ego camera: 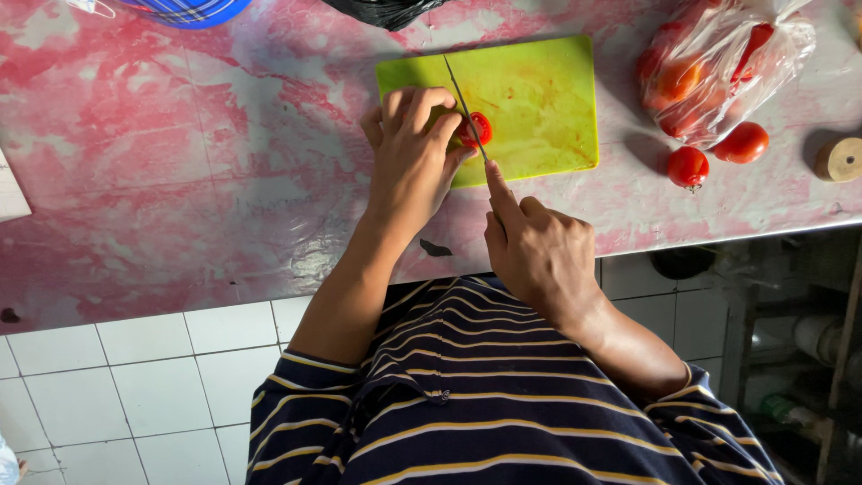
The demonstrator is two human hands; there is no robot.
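The left hand [411, 148] pinned a tomato [477, 128] on the green cutting board [539, 99] near the desk's [180, 180] far edge; the right hand [537, 251], closed on the knife [465, 106], was mid-slice, and the cut called for steady downward pressure.

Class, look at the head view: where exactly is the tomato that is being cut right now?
The cut tomato sits near the front left of the green cutting board, pinned by the left hand, with the knife held by the right hand against it.

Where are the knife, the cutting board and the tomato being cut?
knife [464, 103]: head view, middle of the thin blade.
cutting board [539, 99]: head view, bare green surface right of the blade.
tomato [480, 128]: head view, red cut face beside the fingertips.
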